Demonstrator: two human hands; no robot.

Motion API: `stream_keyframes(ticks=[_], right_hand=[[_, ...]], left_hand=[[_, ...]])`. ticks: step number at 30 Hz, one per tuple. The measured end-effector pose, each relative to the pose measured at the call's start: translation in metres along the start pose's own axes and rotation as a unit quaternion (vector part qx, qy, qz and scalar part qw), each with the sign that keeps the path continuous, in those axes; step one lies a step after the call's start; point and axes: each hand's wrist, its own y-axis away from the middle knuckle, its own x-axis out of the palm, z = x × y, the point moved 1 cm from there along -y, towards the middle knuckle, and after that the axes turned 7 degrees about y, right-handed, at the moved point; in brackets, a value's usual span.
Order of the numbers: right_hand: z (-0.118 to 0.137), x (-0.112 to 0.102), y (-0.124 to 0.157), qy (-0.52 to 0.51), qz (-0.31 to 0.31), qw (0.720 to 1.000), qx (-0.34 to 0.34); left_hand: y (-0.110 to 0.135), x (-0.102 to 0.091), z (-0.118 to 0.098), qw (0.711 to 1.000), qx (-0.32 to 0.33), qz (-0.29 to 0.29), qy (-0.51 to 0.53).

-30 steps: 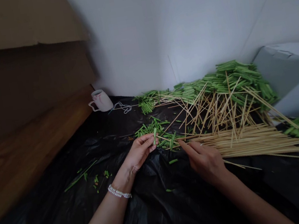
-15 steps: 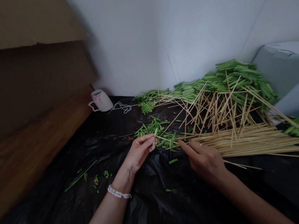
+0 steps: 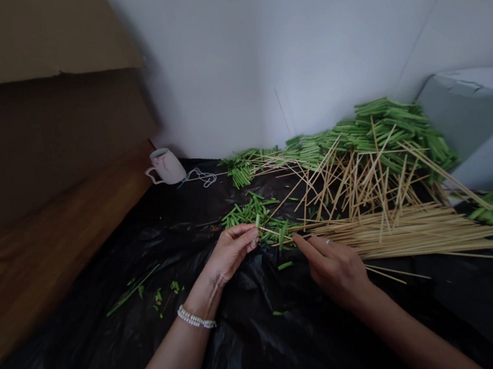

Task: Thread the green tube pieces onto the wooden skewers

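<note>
My left hand [image 3: 232, 250], with a beaded bracelet at the wrist, pinches a short cut piece of green bean [image 3: 257, 221] between thumb and fingertips. My right hand [image 3: 338, 266], wearing a ring, is closed on a thin bamboo skewer [image 3: 274, 231]. The skewer points left, and its tip meets the bean piece; whether it has gone in cannot be made out. Loose cut bean pieces [image 3: 240, 213] lie just beyond my left hand. Beside my right hand, a bundle of bamboo skewers [image 3: 422, 232] lies roughly parallel.
Skewers loaded with green bean pieces [image 3: 405, 122] are piled against the wall, their bare sticks crossing toward me. A white mug [image 3: 169, 166] and a pale cord [image 3: 203, 176] stand back left. Cardboard [image 3: 43, 117] rises at left, a pale box [image 3: 484, 122] at right. Black plastic sheet [image 3: 262, 344] covers the surface.
My right hand has shifted slightly left with the skewer, closer to my left hand. The left hand stays nearly still around the bean piece.
</note>
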Motion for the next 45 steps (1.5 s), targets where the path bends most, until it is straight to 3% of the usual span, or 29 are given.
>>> stream_keyframes(ticks=[5,10,14,16,18,22,25,32,40,45], right_hand=[[-0.002,-0.001,-0.001,-0.014,-0.013,0.999,0.028],[-0.01,-0.004,-0.002,-0.031,-0.025,0.997,0.072],[-0.019,-0.001,-0.001,-0.065,-0.036,0.987,0.14],[-0.021,0.0,-0.001,-0.075,-0.037,0.986,0.147],[-0.02,0.0,-0.001,-0.074,-0.042,0.986,0.14],[-0.015,-0.003,-0.003,-0.056,-0.05,0.991,0.113],[-0.011,-0.003,-0.002,-0.052,-0.038,0.995,0.081],[-0.003,-0.003,-0.001,-0.023,-0.023,0.999,0.02],[-0.002,-0.004,-0.002,-0.021,-0.026,0.999,0.005],[-0.001,-0.004,-0.001,-0.015,-0.005,1.0,0.015]], left_hand=[[0.004,0.005,0.002,0.999,0.014,0.014,-0.037],[0.013,0.009,-0.005,0.982,-0.01,0.126,-0.139],[0.023,0.012,-0.012,0.919,-0.086,0.287,-0.256],[0.025,0.013,-0.014,0.893,-0.093,0.337,-0.282],[0.023,0.011,-0.014,0.912,-0.055,0.298,-0.277],[0.01,0.003,-0.01,0.976,0.052,0.076,-0.196],[0.003,0.0,-0.009,0.99,0.091,-0.008,-0.104],[0.003,0.003,-0.007,0.997,0.065,-0.01,-0.037],[0.003,0.002,-0.005,0.995,0.076,-0.035,-0.055],[0.004,0.003,-0.004,0.99,0.104,-0.008,-0.097]])
